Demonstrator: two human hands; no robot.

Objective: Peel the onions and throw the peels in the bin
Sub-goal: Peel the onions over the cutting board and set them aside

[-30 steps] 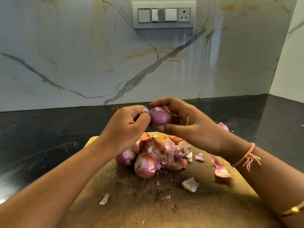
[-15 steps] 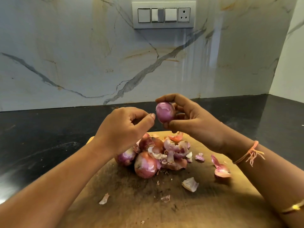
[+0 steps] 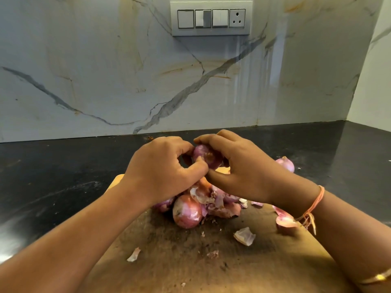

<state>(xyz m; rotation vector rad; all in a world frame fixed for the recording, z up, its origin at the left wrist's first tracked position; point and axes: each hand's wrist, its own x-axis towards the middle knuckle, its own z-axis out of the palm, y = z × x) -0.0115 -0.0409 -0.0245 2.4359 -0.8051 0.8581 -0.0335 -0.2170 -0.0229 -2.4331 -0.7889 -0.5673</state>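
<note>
Centre of frame, above the board [image 3: 169, 261]: my right hand [image 3: 245, 168] cups the onion [image 3: 206, 155], my left hand [image 3: 163, 170] pinches at its skin — I should hold the bulb steady and draw strips off cleanly.

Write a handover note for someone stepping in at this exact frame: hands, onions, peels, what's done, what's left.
Right hand grips the held onion above the cutting board; left hand pinches at its skin.
On the board: a pile of peels, loose peels and more onions, the front one seemingly unpeeled.
Done: some peeling, judging by the pile.
Left: finish this onion, peel the rest, bin all peels. No bin in view.
</note>
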